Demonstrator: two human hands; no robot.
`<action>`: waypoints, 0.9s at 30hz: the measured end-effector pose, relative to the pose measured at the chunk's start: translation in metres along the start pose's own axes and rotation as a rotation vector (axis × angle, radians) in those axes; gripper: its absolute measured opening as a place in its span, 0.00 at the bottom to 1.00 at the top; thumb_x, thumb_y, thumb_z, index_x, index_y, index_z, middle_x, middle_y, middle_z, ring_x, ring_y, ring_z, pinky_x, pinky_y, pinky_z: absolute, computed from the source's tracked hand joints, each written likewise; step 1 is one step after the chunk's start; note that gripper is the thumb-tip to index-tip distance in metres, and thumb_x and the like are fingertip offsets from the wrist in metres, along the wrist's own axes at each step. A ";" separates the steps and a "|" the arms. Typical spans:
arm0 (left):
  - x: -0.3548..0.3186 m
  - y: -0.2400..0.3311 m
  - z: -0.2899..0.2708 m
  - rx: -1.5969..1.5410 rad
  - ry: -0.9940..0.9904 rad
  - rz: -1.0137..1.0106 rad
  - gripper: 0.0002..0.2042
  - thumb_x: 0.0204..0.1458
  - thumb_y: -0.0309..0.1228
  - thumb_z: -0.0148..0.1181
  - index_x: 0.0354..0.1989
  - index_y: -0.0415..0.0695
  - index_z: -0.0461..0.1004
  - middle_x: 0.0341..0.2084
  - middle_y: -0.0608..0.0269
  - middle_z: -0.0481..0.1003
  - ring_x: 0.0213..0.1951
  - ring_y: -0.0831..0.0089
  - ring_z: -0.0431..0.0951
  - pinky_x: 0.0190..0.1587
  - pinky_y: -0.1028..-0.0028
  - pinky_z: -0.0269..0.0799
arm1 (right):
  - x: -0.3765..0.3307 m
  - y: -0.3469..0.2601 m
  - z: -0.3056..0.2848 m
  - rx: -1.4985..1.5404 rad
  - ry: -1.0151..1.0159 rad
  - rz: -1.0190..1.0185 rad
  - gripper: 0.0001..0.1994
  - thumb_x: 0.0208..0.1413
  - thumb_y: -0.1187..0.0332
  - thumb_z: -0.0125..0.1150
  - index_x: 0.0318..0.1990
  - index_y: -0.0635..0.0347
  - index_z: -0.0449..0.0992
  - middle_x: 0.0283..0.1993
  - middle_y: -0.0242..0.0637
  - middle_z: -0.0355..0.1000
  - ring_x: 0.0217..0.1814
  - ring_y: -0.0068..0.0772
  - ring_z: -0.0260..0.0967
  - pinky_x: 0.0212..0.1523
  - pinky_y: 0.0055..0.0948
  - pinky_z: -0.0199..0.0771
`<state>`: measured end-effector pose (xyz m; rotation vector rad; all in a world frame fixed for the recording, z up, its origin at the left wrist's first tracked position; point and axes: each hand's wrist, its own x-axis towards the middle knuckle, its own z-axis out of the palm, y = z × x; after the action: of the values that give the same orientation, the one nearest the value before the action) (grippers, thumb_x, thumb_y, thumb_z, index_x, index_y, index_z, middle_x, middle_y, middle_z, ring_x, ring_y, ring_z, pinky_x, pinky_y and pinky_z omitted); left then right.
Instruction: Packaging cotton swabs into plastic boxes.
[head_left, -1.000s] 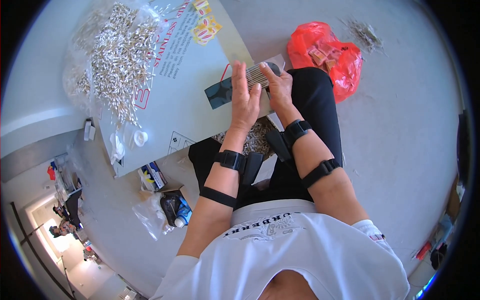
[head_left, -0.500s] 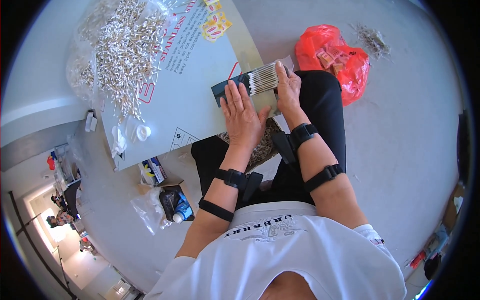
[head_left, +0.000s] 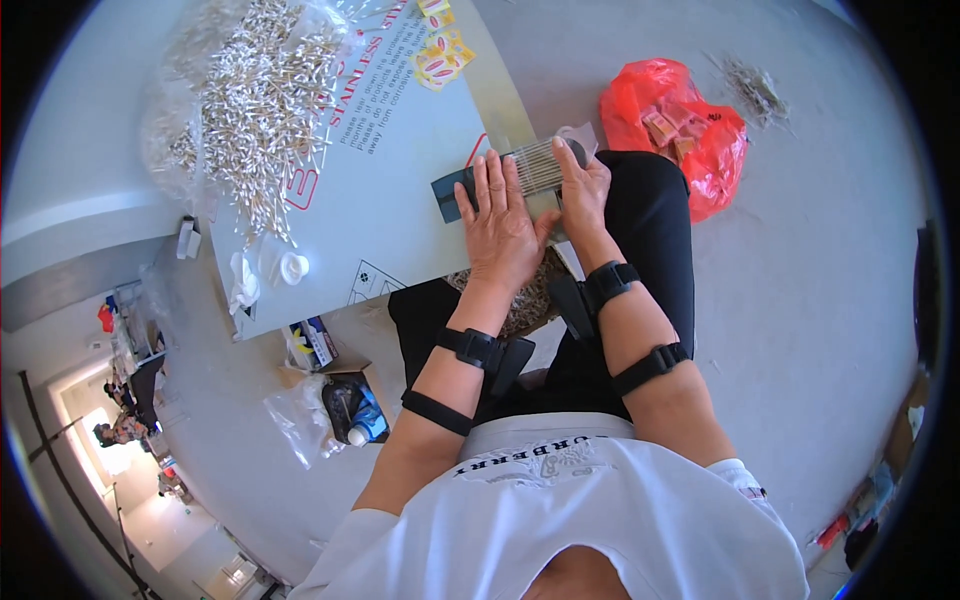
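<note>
A row of cotton swabs [head_left: 538,168] lies side by side on a dark green strip [head_left: 447,197] at the table's right edge. Across the strip and the left ends of the swabs rests my left hand [head_left: 502,240], flat with fingers stretched out. At the right end of the row, my right hand [head_left: 588,195] is closed on the swabs with its thumb along them; its other fingers are partly hidden. A piece of clear film shows just beyond that thumb. Left of both hands, a large heap of loose cotton swabs [head_left: 265,110] spills from a clear plastic bag.
The film-covered table [head_left: 390,215] holds yellow packets [head_left: 443,65] and a small white roll [head_left: 293,268]. Beneath its edge, a box of swabs [head_left: 532,305] sits between my legs. A red plastic bag [head_left: 632,92] of packets and scattered sticks [head_left: 752,90] lie on the floor at right.
My left hand has slid right along the strip, from the dark part onto the swabs' left ends. My right hand stays at the right end. The whole view has shifted slightly.
</note>
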<state>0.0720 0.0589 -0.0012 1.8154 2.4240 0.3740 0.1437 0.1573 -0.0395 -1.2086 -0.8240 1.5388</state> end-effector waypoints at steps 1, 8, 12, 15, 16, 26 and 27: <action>0.000 0.001 -0.001 0.013 0.002 0.008 0.40 0.57 0.51 0.53 0.69 0.34 0.48 0.70 0.43 0.46 0.72 0.46 0.41 0.68 0.44 0.36 | 0.000 -0.001 -0.002 -0.001 -0.030 0.033 0.08 0.56 0.69 0.65 0.39 0.61 0.75 0.35 0.27 0.73 0.34 0.19 0.66 0.36 0.24 0.68; 0.064 -0.053 0.005 -0.223 0.396 -0.026 0.22 0.53 0.32 0.59 0.55 0.35 0.65 0.53 0.45 0.68 0.57 0.47 0.66 0.57 0.53 0.61 | -0.005 0.001 -0.008 0.131 -0.045 0.054 0.12 0.56 0.59 0.67 0.34 0.61 0.81 0.31 0.24 0.74 0.32 0.15 0.65 0.35 0.20 0.63; 0.141 -0.118 -0.012 -0.451 0.325 -0.391 0.17 0.48 0.30 0.63 0.47 0.40 0.73 0.42 0.52 0.72 0.48 0.53 0.71 0.51 0.59 0.67 | -0.007 0.002 0.002 0.145 -0.077 0.068 0.14 0.56 0.56 0.67 0.34 0.60 0.80 0.31 0.24 0.74 0.32 0.15 0.65 0.35 0.20 0.62; 0.180 -0.119 -0.016 -0.330 0.281 -0.400 0.15 0.46 0.33 0.66 0.44 0.45 0.76 0.43 0.53 0.72 0.50 0.54 0.71 0.51 0.58 0.68 | -0.004 0.006 -0.004 0.140 -0.034 0.090 0.15 0.56 0.55 0.67 0.33 0.60 0.80 0.31 0.24 0.73 0.32 0.15 0.65 0.35 0.21 0.63; 0.189 -0.116 -0.016 -0.333 0.276 -0.392 0.15 0.46 0.33 0.66 0.44 0.45 0.76 0.43 0.53 0.72 0.50 0.54 0.71 0.51 0.58 0.68 | -0.003 0.007 -0.007 0.139 -0.020 0.095 0.16 0.56 0.55 0.67 0.33 0.60 0.80 0.31 0.24 0.73 0.32 0.15 0.65 0.35 0.20 0.63; 0.212 -0.129 -0.018 -0.186 -0.013 -0.489 0.13 0.44 0.34 0.68 0.40 0.54 0.77 0.46 0.56 0.70 0.54 0.55 0.69 0.53 0.59 0.69 | -0.004 0.005 -0.006 0.124 -0.007 0.102 0.16 0.55 0.54 0.67 0.32 0.59 0.79 0.30 0.22 0.72 0.32 0.15 0.63 0.35 0.21 0.63; 0.211 -0.128 -0.018 -0.181 0.003 -0.475 0.13 0.44 0.33 0.68 0.40 0.53 0.77 0.47 0.56 0.70 0.54 0.56 0.69 0.53 0.60 0.69 | -0.004 0.005 -0.006 0.126 -0.005 0.100 0.16 0.55 0.54 0.67 0.32 0.59 0.79 0.30 0.22 0.72 0.32 0.15 0.63 0.35 0.21 0.63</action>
<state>-0.1124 0.2237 0.0006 1.1211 2.6142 0.5239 0.1483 0.1515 -0.0447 -1.1692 -0.6678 1.6499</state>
